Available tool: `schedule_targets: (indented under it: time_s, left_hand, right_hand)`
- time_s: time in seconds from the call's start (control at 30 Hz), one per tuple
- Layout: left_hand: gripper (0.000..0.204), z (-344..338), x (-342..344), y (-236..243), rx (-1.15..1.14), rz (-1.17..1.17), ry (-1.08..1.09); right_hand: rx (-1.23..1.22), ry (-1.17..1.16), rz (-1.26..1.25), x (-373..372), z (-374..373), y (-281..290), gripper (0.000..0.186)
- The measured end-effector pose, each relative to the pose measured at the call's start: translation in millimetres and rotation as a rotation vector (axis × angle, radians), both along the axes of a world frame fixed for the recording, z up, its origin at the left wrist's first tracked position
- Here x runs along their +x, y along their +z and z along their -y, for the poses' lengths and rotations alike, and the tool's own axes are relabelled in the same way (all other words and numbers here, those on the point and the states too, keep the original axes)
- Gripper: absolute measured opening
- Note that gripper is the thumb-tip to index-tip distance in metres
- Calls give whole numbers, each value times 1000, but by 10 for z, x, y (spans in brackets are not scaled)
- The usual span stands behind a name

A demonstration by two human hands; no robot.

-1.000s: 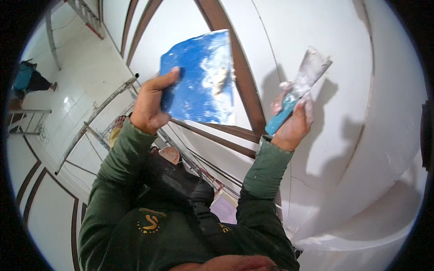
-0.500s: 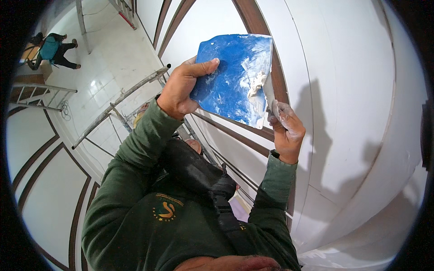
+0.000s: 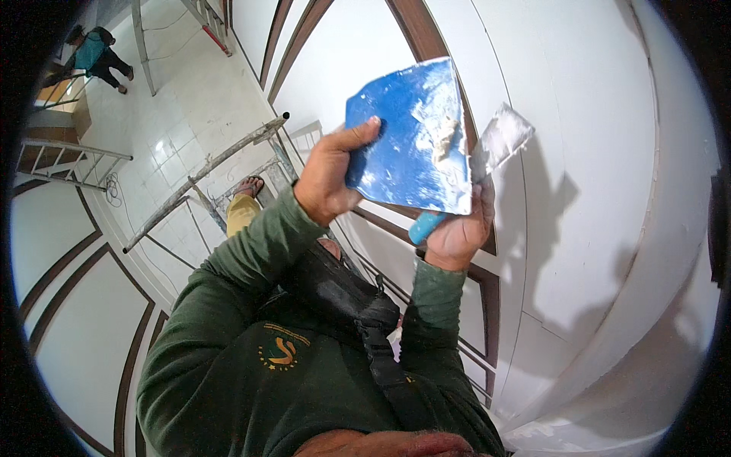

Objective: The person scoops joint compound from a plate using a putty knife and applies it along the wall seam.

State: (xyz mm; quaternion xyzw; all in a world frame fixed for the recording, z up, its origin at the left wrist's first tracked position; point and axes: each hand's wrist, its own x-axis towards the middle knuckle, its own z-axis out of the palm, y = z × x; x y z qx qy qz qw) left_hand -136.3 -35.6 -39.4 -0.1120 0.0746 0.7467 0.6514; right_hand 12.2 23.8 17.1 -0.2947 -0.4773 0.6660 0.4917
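Observation:
My left hand [image 3: 332, 169] grips a blue flat board [image 3: 388, 145] by its left edge, the thumb lying on top and the fingers hidden beneath. White putty [image 3: 445, 140] is smeared and heaped along the board's right side. In my right hand [image 3: 461, 231], wrapped round its turquoise handle, is a putty knife [image 3: 503, 140]. Its putty-coated blade sticks up just beyond the board's right edge. Part of the knife and of my right fingers is hidden behind the board's lower right corner.
Scaffold tubes [image 3: 209, 167] cross at the left above the tiled floor [image 3: 183, 91]. White wall panels [image 3: 579, 228] with brown trim rise close on the right. A ladder [image 3: 68, 160] stands at far left, and a person in teal [image 3: 95, 53] is beyond it.
The putty knife's blade has come out past the board's right edge, and its handle now shows below. My right hand has moved left, and the board has shifted slightly right and turned.

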Motion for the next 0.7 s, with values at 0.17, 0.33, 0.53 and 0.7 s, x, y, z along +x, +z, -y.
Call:
schedule_targets:
  time_s: [0.17, 0.33, 0.53, 0.7]
  left_hand:
    - [40, -35, 129, 41, -26, 56, 24]
    - [34, -53, -47, -39, -96, 29, 102]
    - [31, -36, -87, -107, -53, 0, 119]
    - [31, -28, 58, -91, -95, 15, 76]
  right_hand:
    - [-61, 191, -136, -40, 130, -191, 32]
    - [42, 243, 305, 220, 282, -365, 25]
    - [105, 98, 198, 144, 130, -238, 28]
    - [579, -158, 468, -116, 14, -171, 41]
